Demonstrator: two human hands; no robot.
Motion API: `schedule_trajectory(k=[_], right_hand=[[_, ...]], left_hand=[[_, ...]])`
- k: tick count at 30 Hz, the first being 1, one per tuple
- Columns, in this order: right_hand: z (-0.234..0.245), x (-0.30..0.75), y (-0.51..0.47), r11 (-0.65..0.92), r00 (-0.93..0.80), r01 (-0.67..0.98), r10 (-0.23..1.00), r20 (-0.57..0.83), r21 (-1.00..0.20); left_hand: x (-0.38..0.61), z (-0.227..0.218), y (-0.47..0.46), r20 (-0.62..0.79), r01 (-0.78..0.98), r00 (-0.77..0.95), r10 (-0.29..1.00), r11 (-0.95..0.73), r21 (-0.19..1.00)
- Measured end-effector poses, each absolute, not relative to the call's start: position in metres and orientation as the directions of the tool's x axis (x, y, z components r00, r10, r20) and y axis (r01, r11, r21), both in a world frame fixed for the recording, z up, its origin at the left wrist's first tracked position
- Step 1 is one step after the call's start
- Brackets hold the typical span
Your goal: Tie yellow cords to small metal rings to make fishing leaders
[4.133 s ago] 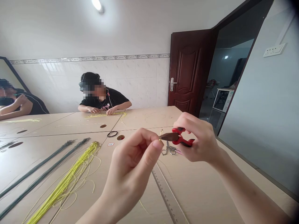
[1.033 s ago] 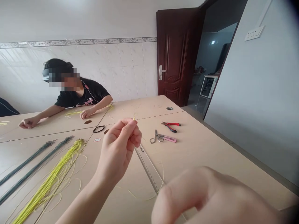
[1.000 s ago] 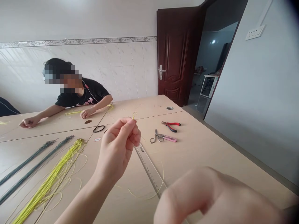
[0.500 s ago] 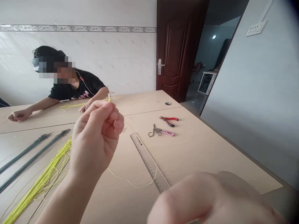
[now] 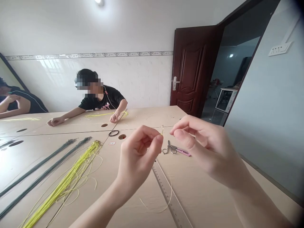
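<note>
Red print on the small card (image 5: 112, 143), beyond the ruler (image 5: 166, 191) and to its left, is too small to read; so are the ruler's graduations. Pink lettering on a co-worker's black shirt (image 5: 108, 103), far beyond the ruler, cannot be made out whole. The ruler's near end is cut off, as are the near ends of the yellow cord bundle (image 5: 68, 175) and two grey-green bundles (image 5: 59, 167) to its left. Something dark behind the right hand (image 5: 206, 147) shows too little to name.

Above the ruler's far end, the left hand (image 5: 140, 155) pinches a thin yellow cord end (image 5: 162, 129) between thumb and index finger; its bent tip stands up, long axis nearly vertical. The right hand's thumb and index finger are narrowly parted; whether its curled fingers hold anything cannot be told. Scissors (image 5: 168, 144) and a pink-handled tool (image 5: 183, 152) lie right of the ruler's far end. A pale strand (image 5: 156, 212) curves across the ruler; whether it joins the held end is unclear.
</note>
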State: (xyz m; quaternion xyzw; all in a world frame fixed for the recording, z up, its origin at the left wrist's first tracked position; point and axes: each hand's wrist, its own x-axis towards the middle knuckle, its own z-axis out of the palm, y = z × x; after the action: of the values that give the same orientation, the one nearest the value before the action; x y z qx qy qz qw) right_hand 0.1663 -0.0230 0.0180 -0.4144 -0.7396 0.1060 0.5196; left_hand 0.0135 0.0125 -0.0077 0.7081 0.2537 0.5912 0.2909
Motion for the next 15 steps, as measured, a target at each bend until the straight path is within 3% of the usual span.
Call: schedule_trajectory(k=[4,8,15], right_hand=[[0.018,0.167,-0.024,0.541,-0.110,0.542,0.804,0.584,-0.643],[0.017,0.166,-0.024,0.539,-0.128,0.561,0.806,0.578,-0.629],[0.015,0.169,-0.023,0.580,-0.094,0.581,0.745,0.660,-0.571]], left_hand=[[0.015,-0.012,0.016,0.807,0.074,0.209,0.553,-0.831,0.551],[0.015,-0.018,0.018,0.861,0.117,0.203,0.466,-0.885,0.451],[0.012,-0.014,0.013,0.858,0.153,0.168,0.485,-0.873,0.464]])
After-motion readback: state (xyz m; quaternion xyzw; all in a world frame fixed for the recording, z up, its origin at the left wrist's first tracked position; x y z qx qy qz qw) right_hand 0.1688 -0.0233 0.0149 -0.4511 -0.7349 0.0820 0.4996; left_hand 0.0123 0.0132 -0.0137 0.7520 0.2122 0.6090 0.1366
